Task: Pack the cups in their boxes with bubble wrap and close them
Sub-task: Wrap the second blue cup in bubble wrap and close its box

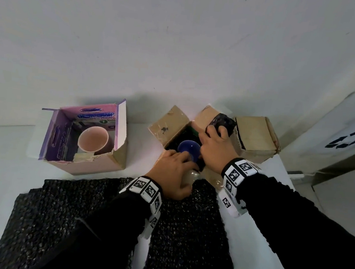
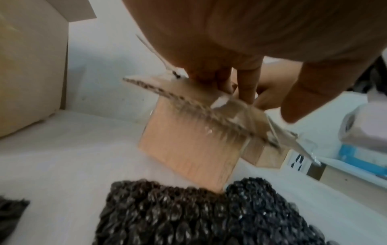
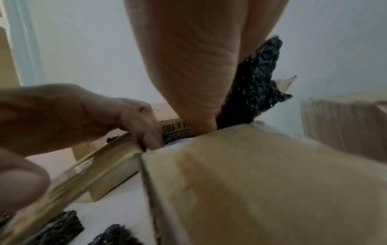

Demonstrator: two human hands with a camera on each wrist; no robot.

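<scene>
Blue cup (image 1: 189,149) sits in the brown box (image 1: 170,129), centre. My left hand (image 1: 174,173) pinches the near flap; right hand (image 1: 216,147) grips a black bubble wrap wad (image 1: 224,122). Pack it btwn cup & wall, slow, w/o tipping.

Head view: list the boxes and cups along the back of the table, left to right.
Pink-purple box holding the pink cup → open brown box holding the blue cup → closed brown box.
</scene>
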